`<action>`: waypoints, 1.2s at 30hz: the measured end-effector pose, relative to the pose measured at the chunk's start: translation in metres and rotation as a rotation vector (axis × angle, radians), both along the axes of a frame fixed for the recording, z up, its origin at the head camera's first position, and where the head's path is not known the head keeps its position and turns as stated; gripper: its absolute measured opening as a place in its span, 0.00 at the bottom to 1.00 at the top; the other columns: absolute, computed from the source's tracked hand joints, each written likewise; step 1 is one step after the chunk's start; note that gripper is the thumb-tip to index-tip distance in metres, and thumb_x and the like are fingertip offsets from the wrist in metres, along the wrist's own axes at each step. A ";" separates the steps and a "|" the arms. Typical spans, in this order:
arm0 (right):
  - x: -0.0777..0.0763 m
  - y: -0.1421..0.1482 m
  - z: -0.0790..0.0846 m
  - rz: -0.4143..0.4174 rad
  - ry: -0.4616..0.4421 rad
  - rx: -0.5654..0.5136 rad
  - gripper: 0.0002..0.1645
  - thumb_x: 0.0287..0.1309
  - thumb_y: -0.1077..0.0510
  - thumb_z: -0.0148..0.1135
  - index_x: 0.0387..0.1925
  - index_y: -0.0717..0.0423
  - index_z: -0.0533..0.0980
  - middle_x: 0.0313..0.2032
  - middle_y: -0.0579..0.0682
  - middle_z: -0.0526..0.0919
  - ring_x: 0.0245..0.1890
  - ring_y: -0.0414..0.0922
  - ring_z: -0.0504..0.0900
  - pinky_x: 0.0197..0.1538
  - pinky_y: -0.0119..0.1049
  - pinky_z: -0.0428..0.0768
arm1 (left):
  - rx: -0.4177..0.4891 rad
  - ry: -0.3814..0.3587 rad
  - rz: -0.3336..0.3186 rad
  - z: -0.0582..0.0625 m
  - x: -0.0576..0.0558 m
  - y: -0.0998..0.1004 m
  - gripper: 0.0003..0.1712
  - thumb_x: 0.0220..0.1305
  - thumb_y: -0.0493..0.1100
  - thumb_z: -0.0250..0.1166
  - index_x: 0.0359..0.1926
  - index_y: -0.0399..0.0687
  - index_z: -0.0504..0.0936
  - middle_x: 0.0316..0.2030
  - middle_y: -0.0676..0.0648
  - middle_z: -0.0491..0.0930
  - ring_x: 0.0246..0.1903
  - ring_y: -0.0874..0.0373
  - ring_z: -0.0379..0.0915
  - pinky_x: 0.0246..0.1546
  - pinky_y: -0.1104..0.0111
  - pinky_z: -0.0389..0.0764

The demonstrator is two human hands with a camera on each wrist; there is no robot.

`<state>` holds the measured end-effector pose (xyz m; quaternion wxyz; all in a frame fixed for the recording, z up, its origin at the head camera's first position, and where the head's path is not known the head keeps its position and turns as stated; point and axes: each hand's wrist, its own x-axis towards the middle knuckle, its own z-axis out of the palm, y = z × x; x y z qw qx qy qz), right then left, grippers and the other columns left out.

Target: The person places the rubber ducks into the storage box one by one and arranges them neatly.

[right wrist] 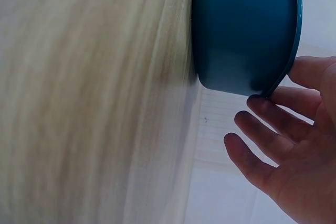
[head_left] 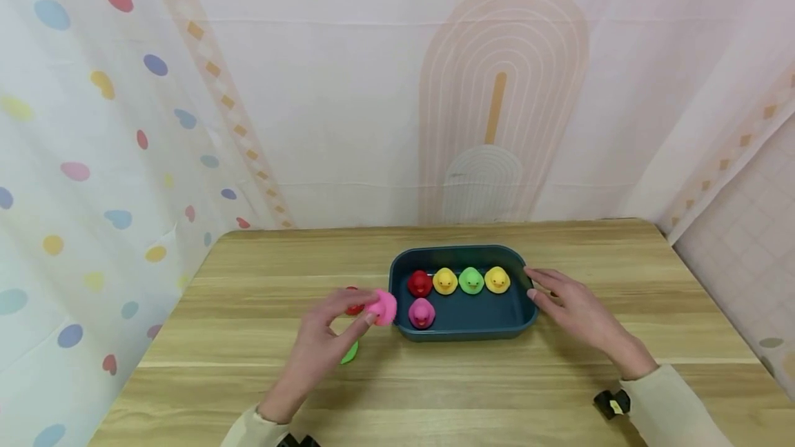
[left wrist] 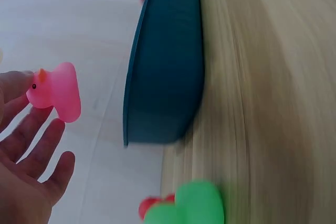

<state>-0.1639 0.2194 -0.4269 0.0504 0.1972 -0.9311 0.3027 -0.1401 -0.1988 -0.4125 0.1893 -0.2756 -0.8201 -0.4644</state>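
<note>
My left hand (head_left: 319,336) pinches a pink rubber duck (head_left: 385,308) just off the left end of a dark teal tray (head_left: 462,335). In the left wrist view that pink duck (left wrist: 55,93) is held between thumb and fingertips, above the tabletop. Inside the tray, a red duck (head_left: 419,284), a yellow duck (head_left: 444,281), a green duck (head_left: 470,281) and another yellow duck (head_left: 497,280) form a back row. A magenta duck (head_left: 421,313) sits in front of the red one. With extended fingers, my right hand (head_left: 577,312) touches the tray's right end.
On the wooden table (head_left: 466,392), left of the tray, a red duck (head_left: 354,302) and a green duck (head_left: 350,353) are partly hidden by my left hand. A patterned curtain (head_left: 348,123) hangs behind the table and along its left side.
</note>
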 end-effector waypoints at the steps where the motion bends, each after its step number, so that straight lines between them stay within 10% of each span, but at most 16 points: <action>1: 0.000 0.000 0.000 -0.001 -0.001 0.002 0.29 0.79 0.53 0.54 0.71 0.67 0.70 0.67 0.68 0.74 0.66 0.67 0.73 0.64 0.66 0.72 | -0.002 -0.015 -0.006 0.000 0.000 0.005 0.16 0.64 0.34 0.73 0.52 0.50 0.90 0.49 0.52 0.88 0.48 0.57 0.83 0.48 0.68 0.84; 8: 0.000 0.000 0.001 -0.008 -0.009 0.007 0.29 0.79 0.53 0.54 0.71 0.67 0.70 0.67 0.68 0.73 0.66 0.68 0.73 0.64 0.66 0.72 | -0.043 -0.116 -0.026 0.005 0.000 0.034 0.15 0.65 0.40 0.74 0.53 0.51 0.89 0.53 0.54 0.87 0.56 0.55 0.82 0.56 0.53 0.83; 23: 0.000 0.000 0.001 -0.012 -0.011 -0.002 0.29 0.79 0.53 0.54 0.71 0.66 0.70 0.67 0.68 0.74 0.66 0.67 0.73 0.64 0.65 0.73 | -0.077 -0.205 -0.074 0.010 -0.011 0.079 0.15 0.65 0.41 0.74 0.53 0.50 0.89 0.53 0.54 0.85 0.56 0.58 0.80 0.57 0.53 0.82; 36: 0.000 0.000 0.000 -0.007 0.001 0.002 0.29 0.79 0.53 0.54 0.71 0.67 0.70 0.67 0.68 0.74 0.66 0.68 0.73 0.64 0.66 0.73 | -0.278 -0.228 -0.048 0.001 -0.029 0.095 0.14 0.68 0.44 0.72 0.53 0.48 0.89 0.50 0.49 0.87 0.49 0.49 0.82 0.48 0.59 0.85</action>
